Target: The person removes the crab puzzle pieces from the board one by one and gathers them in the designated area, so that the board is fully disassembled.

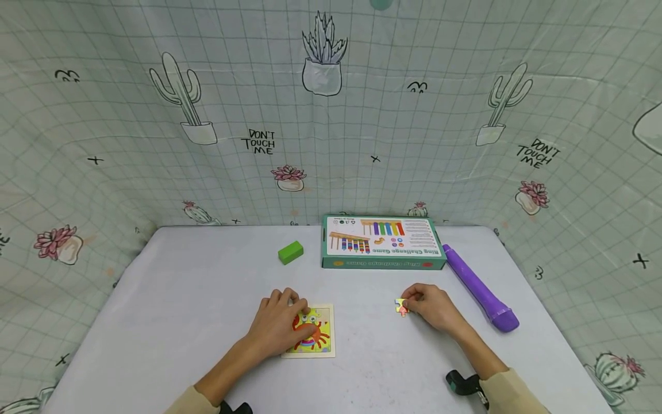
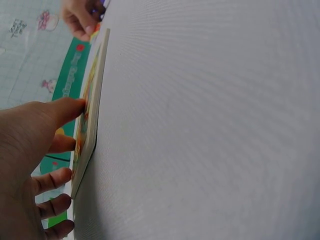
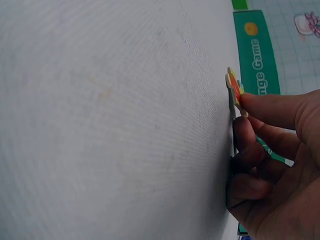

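Observation:
A square crab jigsaw puzzle [image 1: 323, 330] in a pale wooden tray lies flat at the front of the table. My left hand [image 1: 281, 325] lies over its left side, with the thumb and index finger touching the picture and the other fingers spread past the tray's edge. That hand hides part of the puzzle. To the right, my right hand [image 1: 431, 306] pinches a small yellow and red puzzle piece [image 1: 400, 307] between thumb and fingers. In the right wrist view the piece [image 3: 234, 90] stands tilted close to the tabletop, its lower end covered by the thumb.
Behind the hands lies a flat green and white game box [image 1: 384, 244]. Left of it is a green block [image 1: 291, 252]. A purple microphone-shaped stick [image 1: 481, 290] slants along the right side of the white table [image 1: 207, 276]. A patterned cloth [image 1: 383, 126] hangs at the back.

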A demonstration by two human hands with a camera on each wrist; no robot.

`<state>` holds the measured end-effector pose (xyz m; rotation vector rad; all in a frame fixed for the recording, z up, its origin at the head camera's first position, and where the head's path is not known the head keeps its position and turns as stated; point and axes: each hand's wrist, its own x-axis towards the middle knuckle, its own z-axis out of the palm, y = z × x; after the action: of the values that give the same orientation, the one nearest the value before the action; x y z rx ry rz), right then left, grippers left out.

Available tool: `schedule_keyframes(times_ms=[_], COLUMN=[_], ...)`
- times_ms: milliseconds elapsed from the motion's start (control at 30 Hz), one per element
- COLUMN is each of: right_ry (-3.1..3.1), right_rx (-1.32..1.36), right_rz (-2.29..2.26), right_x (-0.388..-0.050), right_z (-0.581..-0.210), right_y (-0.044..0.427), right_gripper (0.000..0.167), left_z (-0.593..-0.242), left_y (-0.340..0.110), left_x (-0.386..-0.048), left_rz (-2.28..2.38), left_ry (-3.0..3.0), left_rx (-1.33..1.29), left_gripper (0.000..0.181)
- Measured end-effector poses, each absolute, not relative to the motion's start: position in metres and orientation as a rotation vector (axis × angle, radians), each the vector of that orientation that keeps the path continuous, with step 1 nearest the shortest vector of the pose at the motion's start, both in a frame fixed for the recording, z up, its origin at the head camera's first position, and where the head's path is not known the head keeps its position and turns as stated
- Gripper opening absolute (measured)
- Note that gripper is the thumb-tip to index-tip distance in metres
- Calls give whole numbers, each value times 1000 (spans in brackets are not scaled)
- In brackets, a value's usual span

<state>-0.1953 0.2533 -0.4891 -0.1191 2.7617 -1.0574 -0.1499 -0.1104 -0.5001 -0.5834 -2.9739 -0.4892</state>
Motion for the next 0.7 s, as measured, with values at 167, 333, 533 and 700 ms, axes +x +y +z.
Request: schedule_keyframes(times_ms=[167, 333, 533, 700], right_ry=[2771, 2769, 2781, 2794], right_rx=[-130, -131, -131, -137], right_rz=[-1030, -1023, -1009, -994], right_x=[-196, -197, -196, -196], right_z=[-489, -489, -489, -489], right_y=[253, 252, 251, 250], right_gripper=[8, 8, 6, 5], left_z=[-500, -499, -498, -498], left_y=[-110, -110, -111, -111], left_x=[-150, -150, -149, -149], left_rz=[-495, -497, -515, -519], left_ry=[-2977, -2968, -2966, -2968], left_rx=[-583, -580, -594, -595], left_gripper=[37, 38, 39, 38])
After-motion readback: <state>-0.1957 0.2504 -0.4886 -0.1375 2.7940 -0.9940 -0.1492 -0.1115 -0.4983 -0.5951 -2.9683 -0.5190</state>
